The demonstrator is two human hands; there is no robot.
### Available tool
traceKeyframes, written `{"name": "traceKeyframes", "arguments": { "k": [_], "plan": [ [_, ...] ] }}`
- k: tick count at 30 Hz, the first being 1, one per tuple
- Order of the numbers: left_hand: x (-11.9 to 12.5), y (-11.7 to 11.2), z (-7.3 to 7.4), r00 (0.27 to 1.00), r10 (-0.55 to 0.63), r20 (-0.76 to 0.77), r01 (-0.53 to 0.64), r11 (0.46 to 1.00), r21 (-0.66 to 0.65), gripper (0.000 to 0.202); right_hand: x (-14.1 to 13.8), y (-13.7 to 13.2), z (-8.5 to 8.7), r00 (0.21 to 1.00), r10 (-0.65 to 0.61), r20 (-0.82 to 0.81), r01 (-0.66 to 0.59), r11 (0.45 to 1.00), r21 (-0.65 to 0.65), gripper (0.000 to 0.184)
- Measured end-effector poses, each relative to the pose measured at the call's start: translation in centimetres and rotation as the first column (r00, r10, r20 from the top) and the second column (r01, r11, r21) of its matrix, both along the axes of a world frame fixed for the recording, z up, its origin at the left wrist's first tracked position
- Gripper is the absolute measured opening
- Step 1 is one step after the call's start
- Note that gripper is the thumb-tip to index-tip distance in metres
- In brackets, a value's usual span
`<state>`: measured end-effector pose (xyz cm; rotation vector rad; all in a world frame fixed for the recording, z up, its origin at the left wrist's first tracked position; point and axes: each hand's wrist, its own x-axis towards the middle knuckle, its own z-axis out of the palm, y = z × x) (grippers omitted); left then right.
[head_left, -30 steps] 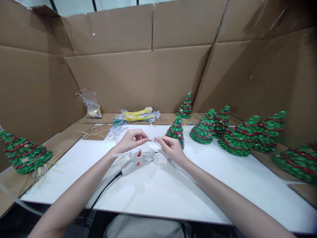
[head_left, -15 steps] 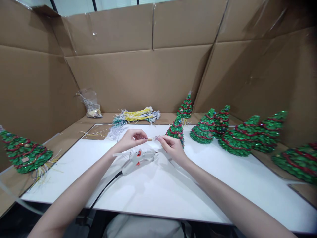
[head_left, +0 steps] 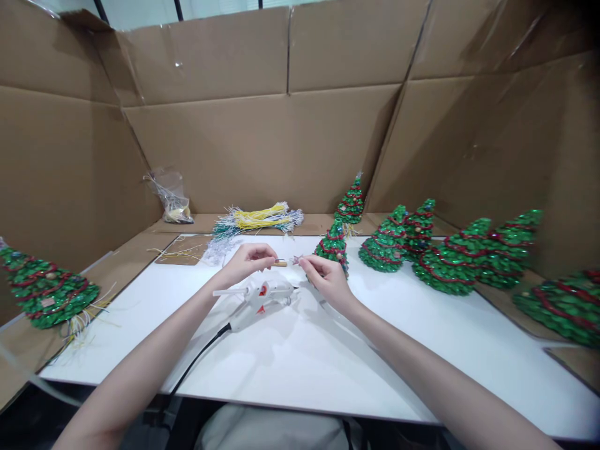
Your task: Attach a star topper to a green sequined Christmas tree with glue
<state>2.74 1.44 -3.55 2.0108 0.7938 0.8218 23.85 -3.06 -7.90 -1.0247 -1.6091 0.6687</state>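
In the middle of the view, my left hand (head_left: pixel 253 259) is closed in a pinch; a thin dark-tipped piece (head_left: pixel 280 260) pokes out from its fingertips. Just below those fingertips shows a short tan stick (head_left: pixel 280 265); I cannot tell whether it is held or lies on the table. My right hand (head_left: pixel 325 275) pinches a small pale, glittery star (head_left: pixel 296 260) between thumb and finger, a short gap from the left fingertips. Nearer to me lies a white glue gun (head_left: pixel 262 297), nozzle pointing right. Beyond my right hand stands a small green tinsel Christmas tree (head_left: pixel 334 242).
Several more trees stand at right, such as one tree (head_left: pixel 384 240), with another tree (head_left: pixel 47 290) at far left. Behind lie a bundle of yellow and white wires (head_left: pixel 265 217), a plastic bag (head_left: pixel 173 197) and a cardboard piece (head_left: pixel 185 250). Cardboard walls (head_left: pixel 262 150) surround the white table (head_left: pixel 328 369).
My left hand has drawn slightly left, widening the gap to the star, and more of the tan stick shows. My right hand has hardly moved.
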Motion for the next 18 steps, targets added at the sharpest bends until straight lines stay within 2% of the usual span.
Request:
{"name": "traceKeyframes", "arguments": {
  "k": [12,18],
  "plan": [
    [0.2,-0.2,0.06,1.0,0.003,0.011,-0.003,0.999,-0.036,0.026,-0.05,-0.07,0.0,0.999,0.012,0.03,-0.012,1.0,0.027,0.036],
    [0.25,-0.19,-0.05,0.999,-0.028,0.046,0.033,0.993,-0.114,0.026,-0.08,-0.07,-0.02,0.999,0.019,0.035,-0.02,1.0,0.018,0.036]
  ]
}}
